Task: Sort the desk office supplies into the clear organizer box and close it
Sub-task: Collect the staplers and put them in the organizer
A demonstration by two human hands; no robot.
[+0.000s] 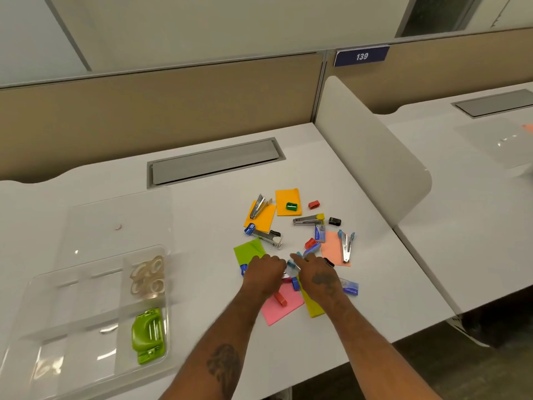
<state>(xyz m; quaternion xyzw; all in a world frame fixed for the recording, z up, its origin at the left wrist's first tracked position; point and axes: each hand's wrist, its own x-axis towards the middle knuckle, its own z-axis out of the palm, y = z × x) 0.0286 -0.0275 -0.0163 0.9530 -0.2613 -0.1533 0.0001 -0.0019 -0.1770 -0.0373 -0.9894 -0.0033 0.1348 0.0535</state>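
Note:
The clear organizer box [72, 321] lies open at the left, its lid [115, 223] folded back. One compartment holds tape rolls [147, 277], another a green hole punch [148, 336]. Loose supplies are scattered mid-desk: small staplers [258, 206] [308, 220] [346, 245] [266, 235], coloured sticky notes [288, 202] [281, 308], sharpeners [292, 206] [313, 204] and staple boxes [349, 287]. My left hand [264, 274] is curled, knuckles up, over the near edge of the pile. My right hand [317, 274] rests beside it with fingers spread. A light-blue stapler [292, 266] lies between the hands; whether it is gripped is hidden.
A grey cable hatch [215, 161] is set into the desk behind the pile. A white divider panel [372, 151] stands at the right edge, with a neighbouring desk [476, 174] beyond. A tan partition wall [144, 116] runs along the back.

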